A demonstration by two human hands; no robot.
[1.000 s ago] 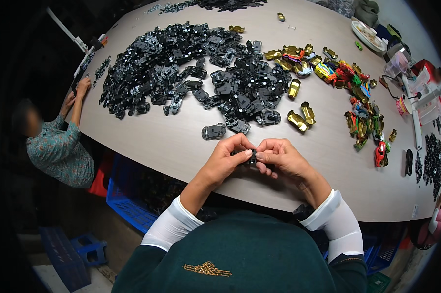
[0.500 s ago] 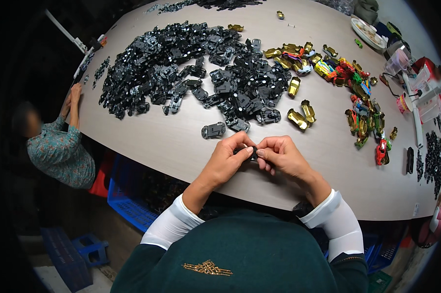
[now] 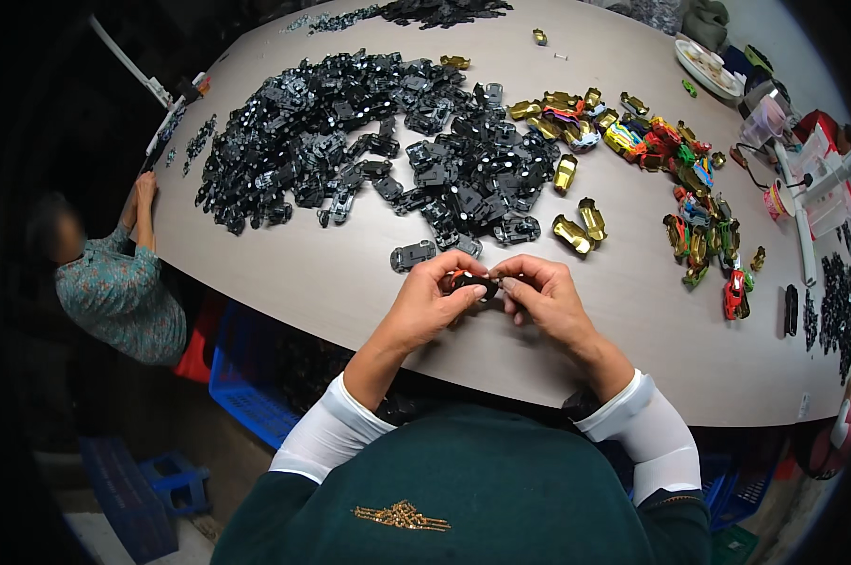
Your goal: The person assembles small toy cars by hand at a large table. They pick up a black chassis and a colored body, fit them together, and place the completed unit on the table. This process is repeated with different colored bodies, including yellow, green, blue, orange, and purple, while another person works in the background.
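My left hand (image 3: 435, 299) and my right hand (image 3: 541, 294) meet above the near edge of the table (image 3: 331, 282), both gripping one small toy car (image 3: 473, 282) with a black base and a bit of red showing. The fingers cover most of it. Just beyond the hands lies a single black car base (image 3: 413, 254). Farther back spreads a large heap of black car bases (image 3: 378, 151). Two gold car shells (image 3: 581, 226) lie to the right of the hands.
Coloured and gold car shells (image 3: 689, 179) are scattered at the right, with a red one (image 3: 734, 294) near them. Cups, a plate and small containers (image 3: 774, 122) crowd the far right. Another person (image 3: 114, 282) sits at the left edge. Blue crates (image 3: 246, 395) stand under the table.
My hands have stayed in the same place, with the fingers shifting slightly on the small car. A bit of red now shows between them.
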